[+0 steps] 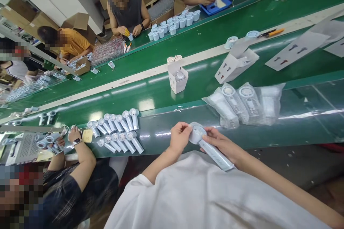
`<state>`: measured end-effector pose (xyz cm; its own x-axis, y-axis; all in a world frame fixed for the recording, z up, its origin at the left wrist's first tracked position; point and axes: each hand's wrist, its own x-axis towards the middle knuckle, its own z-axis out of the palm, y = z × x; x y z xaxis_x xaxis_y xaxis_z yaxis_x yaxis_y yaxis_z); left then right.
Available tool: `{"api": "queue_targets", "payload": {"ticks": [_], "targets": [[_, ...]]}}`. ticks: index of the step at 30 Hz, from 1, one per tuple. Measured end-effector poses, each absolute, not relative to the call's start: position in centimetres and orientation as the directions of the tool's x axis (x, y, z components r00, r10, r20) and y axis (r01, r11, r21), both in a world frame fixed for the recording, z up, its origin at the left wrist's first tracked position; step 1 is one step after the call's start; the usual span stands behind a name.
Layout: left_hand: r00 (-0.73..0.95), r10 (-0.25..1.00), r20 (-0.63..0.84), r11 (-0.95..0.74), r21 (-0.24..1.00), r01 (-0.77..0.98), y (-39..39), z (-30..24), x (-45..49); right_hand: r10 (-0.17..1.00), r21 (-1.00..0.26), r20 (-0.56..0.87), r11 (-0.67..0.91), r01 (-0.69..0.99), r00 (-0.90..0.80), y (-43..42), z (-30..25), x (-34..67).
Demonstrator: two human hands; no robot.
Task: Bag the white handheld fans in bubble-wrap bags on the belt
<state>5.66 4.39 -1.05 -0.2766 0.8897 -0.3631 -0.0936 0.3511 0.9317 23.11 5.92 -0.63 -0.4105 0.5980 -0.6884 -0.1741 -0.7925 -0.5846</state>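
Note:
A light blue handheld fan [216, 154], with a round head and a long flat-ended handle, is held close in front of my white shirt. My left hand [179, 136] pinches the left rim of the round head between thumb and fingers. On the other side, my right hand [220, 144] grips the fan where head and handle meet, its thumb on the front. The handle slants down to the right. Beyond my right hand, several bagged fans [248, 101] lie in clear bubble wrap. To the left, two rows of unwrapped fans [120, 139] rest on the bench.
Past the bench runs a green conveyor [150, 94] carrying open white boxes [178, 80]. Orange-handled pliers [271, 32] lie on the pale divider. Opposite, co-workers sit by light blue cups [173, 24] and a blue tray [216, 5]. At near left, a co-worker's arm [84, 155] reaches over the bench.

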Motion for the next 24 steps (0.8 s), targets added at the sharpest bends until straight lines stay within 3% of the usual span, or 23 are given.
{"api": "queue_targets", "payload": {"ticks": [4, 7, 10, 13, 17, 21, 24], "targets": [[-0.066, 0.997, 0.027, -0.014, 0.98, 0.199, 4.4, -1.1, 5.1, 0.581, -0.569, -0.709, -0.806, -0.163, -0.4, 6.1, -0.2, 23.2], [0.134, 0.944, 0.302, -0.33, 0.829, 0.452, 3.6, -1.6, 3.5, 0.54, -0.495, -0.747, -0.841, -0.218, -0.387, 6.5, 1.1, 23.4], [0.235, 0.895, 0.379, -0.437, 0.634, 0.638, 2.1, -2.6, 2.6, 0.519, -0.462, -0.776, -0.855, -0.238, -0.359, 6.6, 2.1, 23.6], [0.184, 0.937, 0.297, -0.328, 0.571, 0.752, 1.2, -3.4, 3.0, 0.514, -0.464, -0.789, -0.858, -0.222, -0.336, 6.4, 2.0, 23.6], [-0.031, 0.999, -0.04, 0.051, 0.701, 0.711, 2.2, -3.4, 4.2, 0.507, -0.455, -0.817, -0.859, -0.235, -0.274, 6.5, 1.1, 23.5], [-0.14, 0.894, -0.426, 0.449, 0.846, 0.288, 4.6, -2.4, 4.6, 0.511, -0.439, -0.809, -0.854, -0.28, -0.29, 7.0, 0.7, 23.3], [-0.16, 0.849, -0.503, 0.502, 0.863, -0.053, 5.4, -1.8, 4.8, 0.505, -0.418, -0.792, -0.859, -0.297, -0.345, 7.3, 1.0, 23.3]]}}
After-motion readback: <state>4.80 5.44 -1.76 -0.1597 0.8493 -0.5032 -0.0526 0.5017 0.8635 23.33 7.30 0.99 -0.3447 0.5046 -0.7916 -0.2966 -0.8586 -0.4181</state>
